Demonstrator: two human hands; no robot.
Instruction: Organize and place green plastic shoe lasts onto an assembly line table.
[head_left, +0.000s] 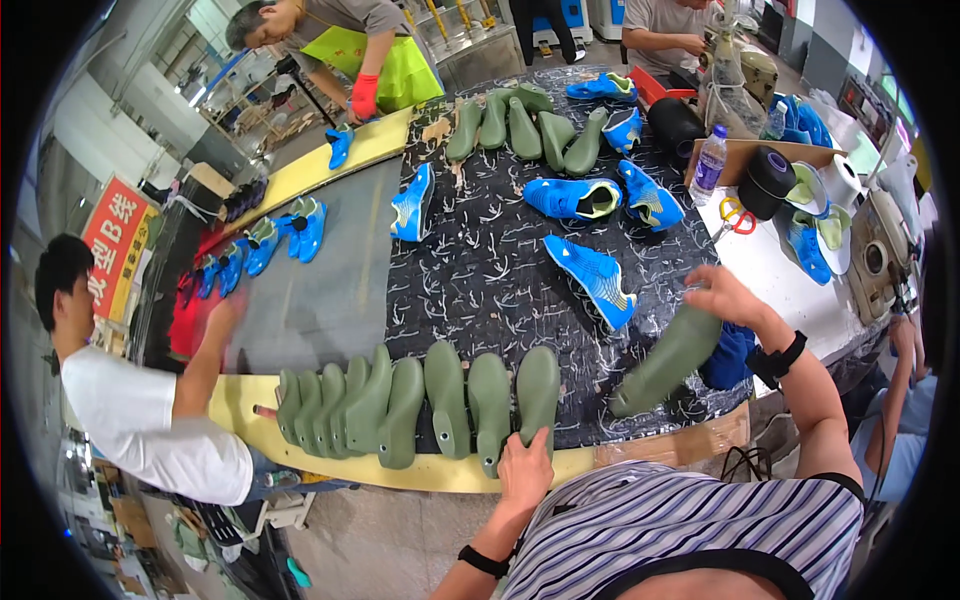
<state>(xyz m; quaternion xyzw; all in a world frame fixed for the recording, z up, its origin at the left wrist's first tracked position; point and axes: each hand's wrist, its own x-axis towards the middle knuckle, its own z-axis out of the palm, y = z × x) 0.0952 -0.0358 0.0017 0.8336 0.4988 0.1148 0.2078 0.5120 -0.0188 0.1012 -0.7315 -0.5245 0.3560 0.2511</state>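
Left hand [526, 468] grasping near end of green shoe last [538, 385] at counter's [465, 300] near edge. Right hand [730, 298] grasping far end of second green last [665, 365], aslant toward near right corner.

- Left hand [526, 468]: fingers around the near end of the rightmost green shoe last [538, 385] in the near row.
- Right hand [725, 297]: at the far end of a slanted green shoe last [668, 362], near right; grip unclear.
- Remaining near-row lasts [405, 400]: lined up along the near table edge, left of left hand.
- Far lasts [523, 130]: clustered at far side.
- Blue sports shoe uppers [592, 280]: scattered between the two groups; more on grey surface [345, 320], left.
- Orange-handled scissors [738, 215], black thread cone [767, 183]: right.
- Co-worker in white T-shirt [150, 420]: left, arm over grey surface.
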